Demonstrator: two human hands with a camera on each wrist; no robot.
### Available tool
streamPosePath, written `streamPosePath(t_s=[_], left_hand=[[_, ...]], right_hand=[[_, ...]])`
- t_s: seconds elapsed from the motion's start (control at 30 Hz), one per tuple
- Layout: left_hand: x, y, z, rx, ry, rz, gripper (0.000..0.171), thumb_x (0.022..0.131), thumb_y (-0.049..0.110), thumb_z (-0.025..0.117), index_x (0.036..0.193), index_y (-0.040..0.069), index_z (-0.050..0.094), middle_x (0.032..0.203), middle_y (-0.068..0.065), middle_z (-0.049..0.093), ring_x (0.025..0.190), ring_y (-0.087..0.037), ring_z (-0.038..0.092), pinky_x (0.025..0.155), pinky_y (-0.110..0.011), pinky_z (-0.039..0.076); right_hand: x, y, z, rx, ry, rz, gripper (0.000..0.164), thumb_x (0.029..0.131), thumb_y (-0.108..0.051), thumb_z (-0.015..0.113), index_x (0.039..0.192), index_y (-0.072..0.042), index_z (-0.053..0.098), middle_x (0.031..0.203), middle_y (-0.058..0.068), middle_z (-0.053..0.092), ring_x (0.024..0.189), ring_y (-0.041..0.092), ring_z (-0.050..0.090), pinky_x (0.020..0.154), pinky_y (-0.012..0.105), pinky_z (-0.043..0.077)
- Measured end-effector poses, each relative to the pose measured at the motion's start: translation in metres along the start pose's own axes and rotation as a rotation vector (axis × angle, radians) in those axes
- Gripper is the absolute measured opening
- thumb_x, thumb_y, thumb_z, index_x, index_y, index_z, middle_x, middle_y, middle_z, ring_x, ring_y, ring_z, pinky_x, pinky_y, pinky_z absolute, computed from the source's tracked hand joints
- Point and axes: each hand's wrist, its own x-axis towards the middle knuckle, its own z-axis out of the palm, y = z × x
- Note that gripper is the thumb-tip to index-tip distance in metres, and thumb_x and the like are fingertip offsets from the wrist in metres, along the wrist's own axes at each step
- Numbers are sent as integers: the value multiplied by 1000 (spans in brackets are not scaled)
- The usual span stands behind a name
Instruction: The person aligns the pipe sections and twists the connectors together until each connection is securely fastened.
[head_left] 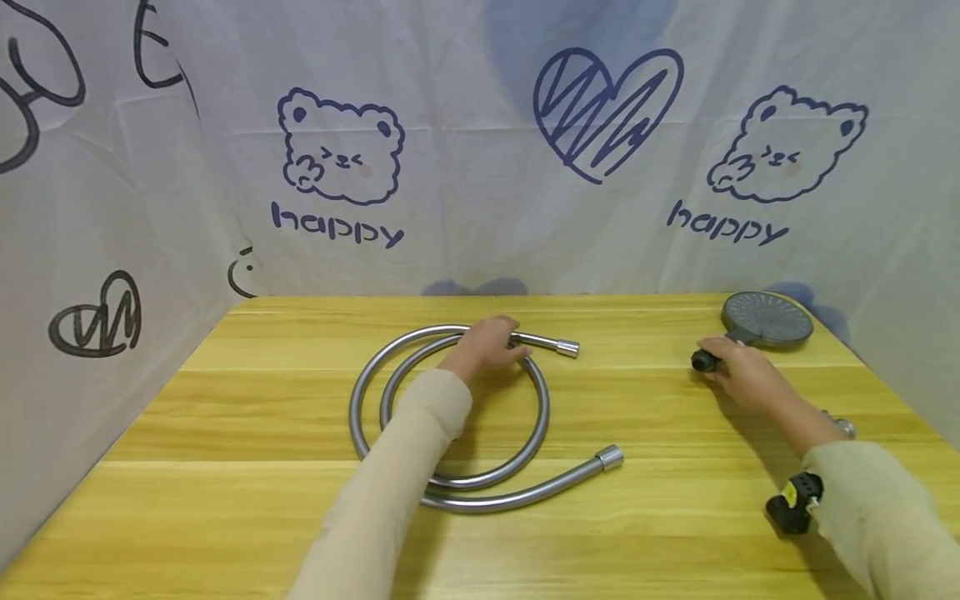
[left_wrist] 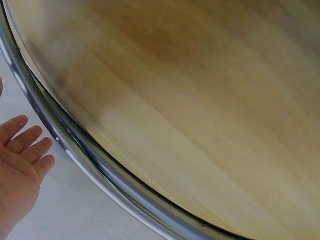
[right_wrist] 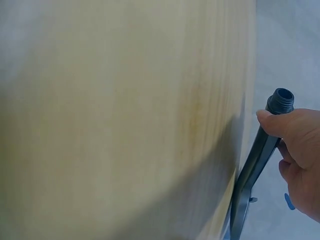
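A coiled grey shower hose with chrome end nuts lies on the table, one end pointing right at the back, the other at the front. Over the coil's back part reaches my left hand, near the rear end. In the left wrist view that hand has its fingers extended, with a gap between them and the hose. My right hand grips the handle of a grey shower head close to its threaded end. The round spray face is turned upward at the table's back right.
A small shiny metal piece sits partly hidden behind the right forearm. A black wrist camera hangs by the right sleeve. The wooden table meets a white printed cloth at the back and sides.
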Motion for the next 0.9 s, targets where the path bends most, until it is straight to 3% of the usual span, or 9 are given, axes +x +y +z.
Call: streamPosePath(t_s=[0.37,0.9], left_hand=[[5,7,4,-12,3,3,45,94,32,53,125,0,53,123,-15,59,116,-27,54,100,-37,42],[13,11,12,29,9,28,47,93,29,55,129,-1,50,128,-16,56,121,-28,51,104,-36,40]], right_hand=[[-1,-4,-1,14,10,0,41,77,4,67,116,12,54,114,34,56,101,50,54,85,57,45],[5,-26,0,53,-21,-33,39,79,1,68,115,12,56,112,31,59,102,46,56,85,54,47]])
